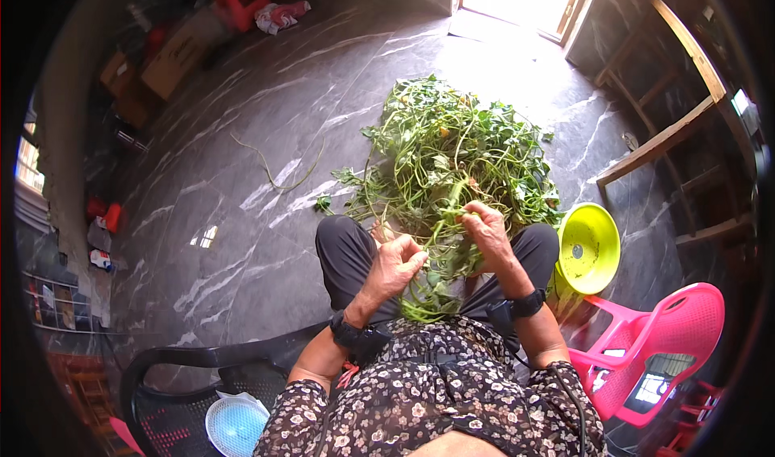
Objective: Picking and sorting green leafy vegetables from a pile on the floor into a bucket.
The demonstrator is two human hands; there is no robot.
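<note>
A large heap of leafy green vines (460,136) lies on the floor in front of me. Over my lap, my left hand (396,263) pinches a thin green stem between thumb and fingers. My right hand (487,230), a little farther forward, grips the same cluster of stems, some of it blurred. Between and below both hands, cut or loose green stems and leaves (430,302) rest against my lap. One long bare vine (284,186) lies curved on the floor to the left of the heap.
A yellow-green basin (590,248) stands by my right knee, near a pink plastic chair (678,336). On the left is a black plastic chair (175,360) holding a blue lidded container (236,425). A wooden frame (660,136) stands at right; cardboard boxes (178,54) and a red stool (241,0) stand farther back.
</note>
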